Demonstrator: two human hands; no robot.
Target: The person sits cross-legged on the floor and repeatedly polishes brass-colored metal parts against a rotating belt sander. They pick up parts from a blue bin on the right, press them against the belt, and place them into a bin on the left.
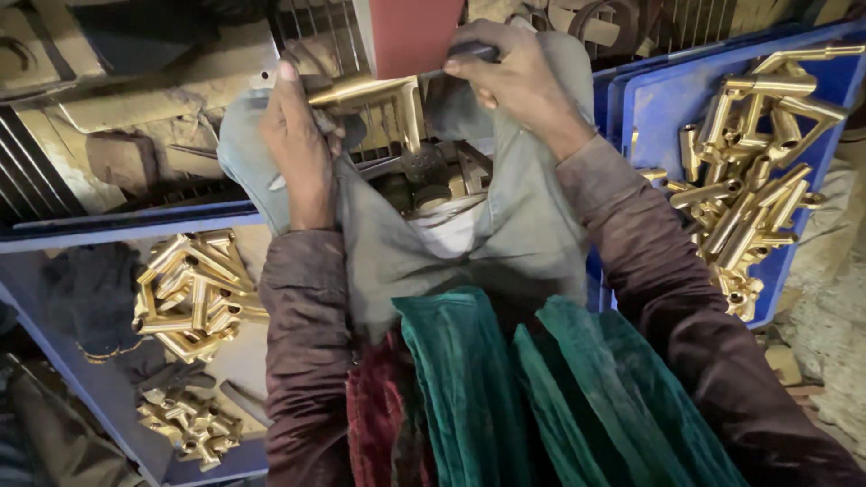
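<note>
A: What fills most of the view?

B: The grey cloth [505,225], draped from both hands down over the person's lap, with green and red velvet folds below it. To the right stands a blue tray [667,99] heaped with brass fittings; a second blue tray [117,397] on the near left holds more.

A: And the step in hand?

B: It looks like polishing: one brass fitting [379,99] is pressed up against a reddish-brown belt [415,32] at the far centre. The next move probably calls for turning the piece to a fresh face while keeping a firm grip through the cloth.

A: How are the hands set?

B: The left hand [298,135] is raised, fingers curled and clamped on the fitting's left end through the cloth. The right hand [514,77] arches over from the right, fingers pressed together around something dark at the fitting's far end; what exactly is hard to tell.
</note>
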